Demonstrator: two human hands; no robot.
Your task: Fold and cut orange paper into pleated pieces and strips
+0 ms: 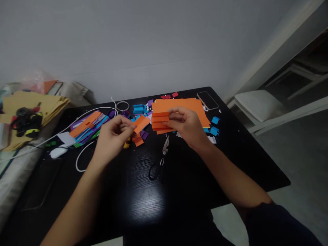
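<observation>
Between thumb and fingers, my left hand pinches a small orange paper piece with a crease across it. My right hand grips a folded orange paper strip, its pleats facing left. Behind the right hand lies a stack of orange paper sheets, partly covered by that hand. A pair of scissors rests on the black table just below, blades pointing away from me. Under the left hand's paper are more cut orange pieces.
Colored paper strips are piled at the left beside a white cable and a white mouse. Blue folded pieces sit at the back. A phone lies back right, a tape roll near the wall.
</observation>
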